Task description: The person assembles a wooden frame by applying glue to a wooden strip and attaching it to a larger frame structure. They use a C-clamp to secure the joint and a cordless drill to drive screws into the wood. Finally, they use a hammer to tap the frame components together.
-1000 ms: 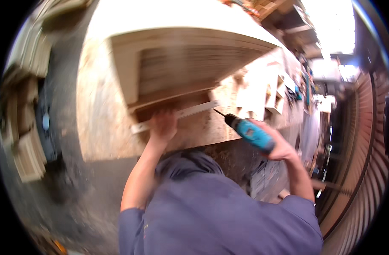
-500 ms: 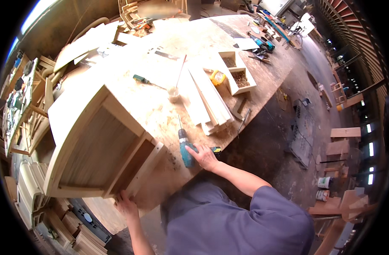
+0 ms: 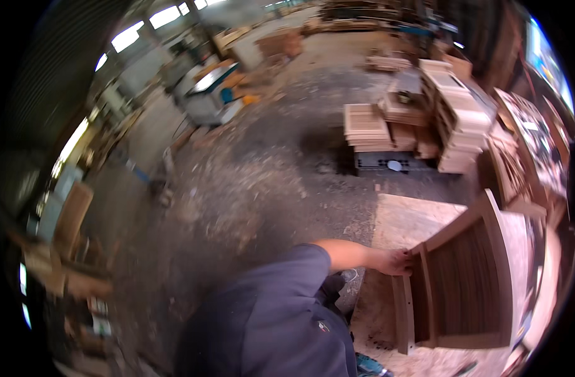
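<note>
My left hand point(image 3: 394, 261) grips the edge of a wooden framed panel point(image 3: 466, 286), close to where its rail meets the side. The panel has a curved outer edge and a darker, grained board inside a pale frame. It stands tilted on the worktable point(image 3: 419, 217). Its near rail point(image 3: 403, 314) shows small holes. My right hand is out of view. A blue-green power drill point(image 3: 370, 366) shows only in part at the lower edge, beside my shirt, and whether a hand touches it is hidden.
Beyond the table, stacks of wooden frames point(image 3: 457, 119) and boards point(image 3: 366, 125) stand on the floor. A machine with a pale top point(image 3: 212, 81) is farther left. Wooden pieces point(image 3: 67, 245) lie at the far left. A cluttered bench point(image 3: 535, 135) lines the right.
The view has swung far to the left, bringing the shop floor and stacks into sight. My left hand keeps its hold on the panel. My right hand, earlier on the drill, has left the picture.
</note>
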`<move>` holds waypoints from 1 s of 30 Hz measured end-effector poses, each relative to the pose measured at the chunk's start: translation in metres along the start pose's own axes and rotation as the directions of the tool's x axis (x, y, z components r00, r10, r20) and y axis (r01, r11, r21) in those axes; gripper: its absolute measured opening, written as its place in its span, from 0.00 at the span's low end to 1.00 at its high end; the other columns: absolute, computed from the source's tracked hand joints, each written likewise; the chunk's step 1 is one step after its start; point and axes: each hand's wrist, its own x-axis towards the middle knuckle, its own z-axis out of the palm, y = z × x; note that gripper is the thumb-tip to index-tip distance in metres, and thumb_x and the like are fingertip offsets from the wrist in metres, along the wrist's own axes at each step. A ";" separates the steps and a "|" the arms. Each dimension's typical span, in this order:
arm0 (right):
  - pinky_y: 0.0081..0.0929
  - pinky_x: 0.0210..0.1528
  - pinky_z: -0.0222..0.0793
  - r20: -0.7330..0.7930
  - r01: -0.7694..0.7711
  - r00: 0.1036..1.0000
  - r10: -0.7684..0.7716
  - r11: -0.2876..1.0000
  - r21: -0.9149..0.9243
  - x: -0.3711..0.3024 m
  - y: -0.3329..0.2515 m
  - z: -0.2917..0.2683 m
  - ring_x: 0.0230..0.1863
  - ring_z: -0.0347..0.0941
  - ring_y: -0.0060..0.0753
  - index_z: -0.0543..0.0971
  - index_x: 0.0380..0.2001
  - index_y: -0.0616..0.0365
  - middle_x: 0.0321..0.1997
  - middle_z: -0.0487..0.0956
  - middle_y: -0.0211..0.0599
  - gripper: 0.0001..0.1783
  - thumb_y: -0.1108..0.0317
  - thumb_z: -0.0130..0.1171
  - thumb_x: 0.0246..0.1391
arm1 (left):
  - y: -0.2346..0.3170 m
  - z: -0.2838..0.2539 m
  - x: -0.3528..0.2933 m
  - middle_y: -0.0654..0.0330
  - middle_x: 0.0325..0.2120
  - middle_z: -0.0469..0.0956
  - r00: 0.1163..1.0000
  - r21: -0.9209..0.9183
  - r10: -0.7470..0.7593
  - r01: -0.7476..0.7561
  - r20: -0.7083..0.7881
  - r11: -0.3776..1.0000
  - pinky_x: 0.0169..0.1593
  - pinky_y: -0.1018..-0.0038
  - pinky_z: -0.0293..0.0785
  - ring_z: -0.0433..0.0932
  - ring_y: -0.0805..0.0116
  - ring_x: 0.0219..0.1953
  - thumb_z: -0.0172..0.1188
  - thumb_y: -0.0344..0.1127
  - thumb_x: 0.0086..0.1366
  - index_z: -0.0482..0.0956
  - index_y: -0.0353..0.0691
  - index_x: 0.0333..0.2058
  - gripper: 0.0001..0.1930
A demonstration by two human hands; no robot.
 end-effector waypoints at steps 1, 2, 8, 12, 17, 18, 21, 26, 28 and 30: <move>0.38 0.42 0.77 0.012 0.012 1.000 -0.012 1.000 -0.014 0.005 -0.004 0.009 0.39 0.80 0.42 0.82 0.40 0.54 0.39 0.82 0.39 0.15 0.77 0.58 0.47 | 0.002 -0.018 0.002 0.56 0.42 0.76 0.985 -0.020 0.013 -0.017 -0.172 1.000 0.54 0.57 0.68 0.73 0.52 0.52 0.53 0.43 0.64 0.74 0.50 0.37 0.07; 0.38 0.42 0.77 0.022 0.026 0.999 -0.026 0.999 -0.023 0.011 -0.007 0.018 0.39 0.80 0.42 0.82 0.41 0.55 0.39 0.82 0.39 0.15 0.77 0.58 0.47 | 0.008 -0.032 0.009 0.56 0.42 0.77 0.981 0.046 0.003 0.006 -0.194 0.999 0.52 0.58 0.68 0.73 0.52 0.51 0.52 0.43 0.65 0.74 0.50 0.37 0.07; 0.37 0.42 0.78 0.055 0.021 0.998 -0.019 0.999 -0.039 0.016 0.003 0.027 0.39 0.80 0.41 0.82 0.41 0.56 0.39 0.82 0.40 0.15 0.77 0.58 0.48 | 0.022 -0.061 0.004 0.58 0.41 0.77 0.997 0.060 -0.080 0.081 -0.017 0.995 0.50 0.60 0.68 0.74 0.55 0.50 0.51 0.42 0.66 0.73 0.48 0.36 0.07; 0.36 0.42 0.78 0.053 -0.018 0.998 0.020 0.999 -0.039 0.014 0.025 0.032 0.39 0.80 0.40 0.82 0.42 0.57 0.39 0.82 0.40 0.15 0.77 0.58 0.49 | 0.028 -0.056 0.004 0.61 0.40 0.76 0.993 0.163 -0.094 0.081 0.075 0.983 0.52 0.63 0.65 0.73 0.58 0.50 0.50 0.42 0.65 0.71 0.49 0.37 0.07; 0.35 0.42 0.78 0.046 -0.085 0.995 0.087 0.995 -0.048 0.002 0.053 0.031 0.39 0.80 0.39 0.82 0.43 0.58 0.39 0.82 0.40 0.15 0.78 0.58 0.50 | 0.030 -0.047 0.001 0.63 0.45 0.72 0.991 0.107 -0.132 0.132 -0.005 0.986 0.55 0.63 0.63 0.68 0.60 0.54 0.47 0.44 0.66 0.67 0.50 0.40 0.08; 0.34 0.42 0.78 0.044 -0.095 0.994 0.098 0.994 -0.054 -0.001 0.060 0.031 0.39 0.80 0.39 0.82 0.43 0.58 0.39 0.82 0.40 0.15 0.78 0.59 0.50 | 0.029 -0.044 -0.001 0.62 0.46 0.72 0.988 0.121 -0.150 0.155 -0.043 0.981 0.56 0.62 0.63 0.68 0.60 0.55 0.47 0.45 0.67 0.68 0.50 0.41 0.09; 0.34 0.42 0.78 0.031 -0.138 0.990 0.141 0.988 -0.073 -0.015 0.084 0.029 0.39 0.80 0.38 0.82 0.43 0.59 0.39 0.82 0.40 0.15 0.78 0.59 0.51 | 0.022 -0.037 -0.006 0.60 0.49 0.72 0.987 0.103 -0.158 0.159 -0.018 0.982 0.58 0.62 0.62 0.67 0.61 0.57 0.48 0.45 0.70 0.69 0.50 0.45 0.10; 0.32 0.42 0.78 -0.030 -0.285 0.959 0.283 0.947 -0.149 -0.053 0.118 0.025 0.39 0.80 0.37 0.82 0.44 0.60 0.40 0.82 0.40 0.15 0.78 0.59 0.52 | 0.021 -0.035 0.000 0.58 0.51 0.72 0.856 -0.321 -0.300 0.450 0.422 0.833 0.59 0.63 0.61 0.67 0.63 0.58 0.51 0.43 0.73 0.70 0.50 0.48 0.10; 0.32 0.42 0.78 -0.063 -0.331 0.944 0.325 0.928 -0.172 -0.064 0.127 0.022 0.39 0.80 0.36 0.82 0.44 0.60 0.40 0.82 0.40 0.15 0.78 0.59 0.52 | 0.025 -0.042 0.003 0.60 0.48 0.72 0.952 -0.566 -0.241 0.306 0.188 0.766 0.57 0.65 0.62 0.68 0.62 0.55 0.52 0.41 0.70 0.70 0.50 0.46 0.09; 0.32 0.42 0.78 -0.080 -0.362 0.932 0.353 0.914 -0.185 -0.073 0.133 0.017 0.39 0.80 0.36 0.82 0.45 0.61 0.40 0.82 0.40 0.15 0.79 0.59 0.53 | 0.027 -0.053 0.004 0.61 0.46 0.72 0.960 0.125 -0.142 0.114 0.242 0.986 0.54 0.68 0.62 0.70 0.61 0.53 0.53 0.41 0.66 0.70 0.51 0.44 0.10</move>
